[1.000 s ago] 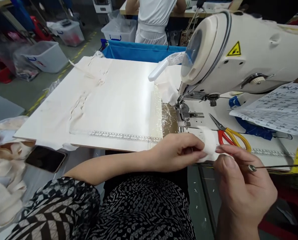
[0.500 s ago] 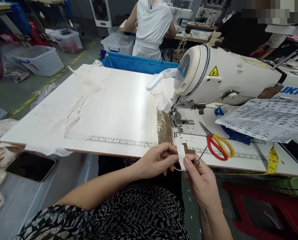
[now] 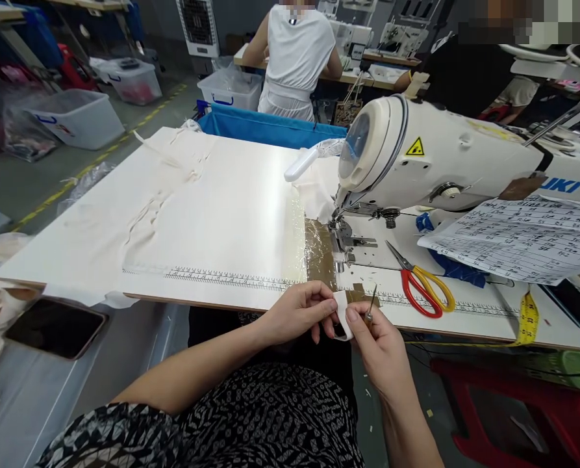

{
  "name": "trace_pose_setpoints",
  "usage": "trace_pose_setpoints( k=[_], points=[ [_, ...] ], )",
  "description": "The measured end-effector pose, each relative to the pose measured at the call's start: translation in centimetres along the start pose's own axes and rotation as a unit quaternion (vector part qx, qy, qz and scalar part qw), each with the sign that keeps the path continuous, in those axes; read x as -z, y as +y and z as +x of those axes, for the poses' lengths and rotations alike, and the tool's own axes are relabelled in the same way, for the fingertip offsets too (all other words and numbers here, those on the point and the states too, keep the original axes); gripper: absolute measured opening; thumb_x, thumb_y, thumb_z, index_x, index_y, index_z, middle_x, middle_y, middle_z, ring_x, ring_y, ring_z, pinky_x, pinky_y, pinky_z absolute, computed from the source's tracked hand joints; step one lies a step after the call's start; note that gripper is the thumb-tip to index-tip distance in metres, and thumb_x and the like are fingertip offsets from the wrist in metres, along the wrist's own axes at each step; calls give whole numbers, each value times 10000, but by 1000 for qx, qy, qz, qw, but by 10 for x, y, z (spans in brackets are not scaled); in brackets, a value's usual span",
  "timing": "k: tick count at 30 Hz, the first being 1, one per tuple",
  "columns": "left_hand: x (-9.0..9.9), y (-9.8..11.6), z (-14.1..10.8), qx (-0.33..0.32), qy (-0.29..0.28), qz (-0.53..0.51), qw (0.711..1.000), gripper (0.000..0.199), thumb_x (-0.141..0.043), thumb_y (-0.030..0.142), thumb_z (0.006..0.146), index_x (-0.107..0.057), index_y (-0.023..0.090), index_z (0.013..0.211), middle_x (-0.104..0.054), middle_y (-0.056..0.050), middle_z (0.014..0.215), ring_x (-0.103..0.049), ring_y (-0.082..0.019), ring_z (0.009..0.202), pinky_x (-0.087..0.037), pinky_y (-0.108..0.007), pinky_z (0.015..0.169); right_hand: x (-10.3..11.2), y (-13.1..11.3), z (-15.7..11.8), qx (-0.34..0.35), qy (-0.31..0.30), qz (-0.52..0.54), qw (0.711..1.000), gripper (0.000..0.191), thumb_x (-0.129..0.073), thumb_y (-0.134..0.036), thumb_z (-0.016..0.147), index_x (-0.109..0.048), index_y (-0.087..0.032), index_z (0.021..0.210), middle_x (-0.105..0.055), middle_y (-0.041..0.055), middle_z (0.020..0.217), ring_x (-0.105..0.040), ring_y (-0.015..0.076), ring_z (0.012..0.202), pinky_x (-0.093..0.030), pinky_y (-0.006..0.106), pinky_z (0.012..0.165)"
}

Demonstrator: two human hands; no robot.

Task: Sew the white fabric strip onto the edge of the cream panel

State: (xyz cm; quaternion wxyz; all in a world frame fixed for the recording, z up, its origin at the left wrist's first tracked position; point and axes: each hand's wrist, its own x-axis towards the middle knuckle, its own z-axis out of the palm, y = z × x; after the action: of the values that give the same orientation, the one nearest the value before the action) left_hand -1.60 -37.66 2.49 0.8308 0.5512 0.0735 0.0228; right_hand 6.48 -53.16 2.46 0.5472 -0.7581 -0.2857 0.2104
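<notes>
Just over the front edge of the table, a narrow white fabric strip (image 3: 342, 316), looped at its lower end, is pinched between my two hands. My left hand (image 3: 305, 313) is closed on the strip's left side, fingertips bent inward. With thumb and fingers my right hand (image 3: 375, 330) grips the strip's right side. That same hand also holds an awl (image 3: 370, 311) with a thin metal spike pointing up and a wooden handle mostly hidden by the fingers. Beyond both hands stands the white sewing machine (image 3: 416, 149), its needle area apart from the strip.
Red-and-yellow scissors (image 3: 421, 286) lie right of my hands, near a yellow tape measure (image 3: 528, 318). Paper sheets (image 3: 518, 234) hang off the machine. Pale fabric (image 3: 143, 218) lies on the white table (image 3: 231, 227). A phone (image 3: 56, 327) rests at left. A person in white (image 3: 297, 58) sits ahead.
Both hands have shifted slightly left with the strip, which now shows shorter and more folded. The awl's spike has swung from slanting right to nearly upright.
</notes>
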Motion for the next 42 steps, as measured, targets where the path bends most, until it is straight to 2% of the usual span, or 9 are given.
trace_pose_setpoints(
  k=[4, 9, 13, 16, 20, 24, 27, 32, 42],
  points=[
    [-2, 1, 1, -5, -1, 31, 1000, 368, -620, 502, 869, -499, 154, 864, -616, -11, 731, -618, -101, 588, -480, -179, 451, -2, -4, -5, 90, 73, -101, 988, 212, -635, -388, 898, -584, -220, 1015, -581, 24, 915, -516, 137, 675, -437, 256, 569],
    [-8, 9, -1, -40, -7, 155, 987, 230, -514, 375, 930, -537, 159, 857, -605, -26, 783, -581, -115, 646, -480, -214, 520, -1, -10, -9, 166, 81, -188, 965, 129, -624, -278, 895, -573, -236, 1005, -600, 5, 879, -589, 150, 757, -466, 257, 639],
    [-11, 14, -3, -138, -20, 391, 910, 195, -380, 226, 974, -513, 169, 843, -592, -37, 819, -552, -144, 750, -474, -286, 711, 8, -12, -8, 201, 81, -225, 950, 119, -584, -241, 926, -569, -236, 1044, -605, 1, 853, -603, 146, 732, -479, 247, 632],
    [-10, 15, -1, -163, -50, 460, 872, 205, -342, 202, 985, -469, 177, 826, -575, -44, 828, -532, -156, 760, -459, -299, 736, 13, -11, -7, 230, 70, -242, 940, 98, -539, -214, 949, -568, -233, 1040, -629, 24, 905, -628, 154, 779, -501, 242, 650],
    [-7, 17, 6, -132, -83, 418, 895, 194, -367, 207, 988, -467, 184, 824, -580, -32, 826, -547, -148, 757, -464, -279, 722, 12, -7, -5, 242, 68, -250, 935, 63, -517, -215, 954, -560, -231, 998, -655, 29, 880, -650, 156, 754, -518, 243, 649],
    [-7, 19, 13, -80, -86, 350, 929, 209, -375, 231, 993, -496, 179, 830, -598, -14, 790, -566, -129, 718, -464, -255, 693, 18, -7, 5, 220, 67, -288, 930, 91, -505, -260, 938, -536, -240, 855, -637, -17, 711, -593, 131, 546, -458, 231, 534],
    [-6, 19, 12, -85, -34, 370, 924, 192, -390, 239, 986, -541, 170, 892, -624, -22, 827, -567, -131, 727, -458, -261, 694, 24, -9, 27, 161, 87, -348, 919, 143, -512, -309, 895, -496, -244, 769, -544, -47, 544, -454, 134, 405, -326, 252, 450],
    [7, 17, 2, -105, 41, 405, 907, 207, -401, 253, 984, -585, 170, 1030, -657, -33, 880, -580, -142, 753, -458, -279, 708, 19, -10, 67, 75, 64, -423, 901, 224, -527, -317, 790, -373, -256, 640, -451, -23, 498, -388, 167, 462, -169, 278, 484],
    [22, 8, -2, -126, 49, 363, 922, 199, -425, 244, 969, -595, 175, 1046, -660, -27, 873, -580, -126, 723, -469, -266, 689, 18, -22, 98, -5, -32, -401, 916, 228, -465, -398, 789, -408, -256, 620, -504, -19, 525, -447, 170, 520, -308, 270, 513]
  ],
)
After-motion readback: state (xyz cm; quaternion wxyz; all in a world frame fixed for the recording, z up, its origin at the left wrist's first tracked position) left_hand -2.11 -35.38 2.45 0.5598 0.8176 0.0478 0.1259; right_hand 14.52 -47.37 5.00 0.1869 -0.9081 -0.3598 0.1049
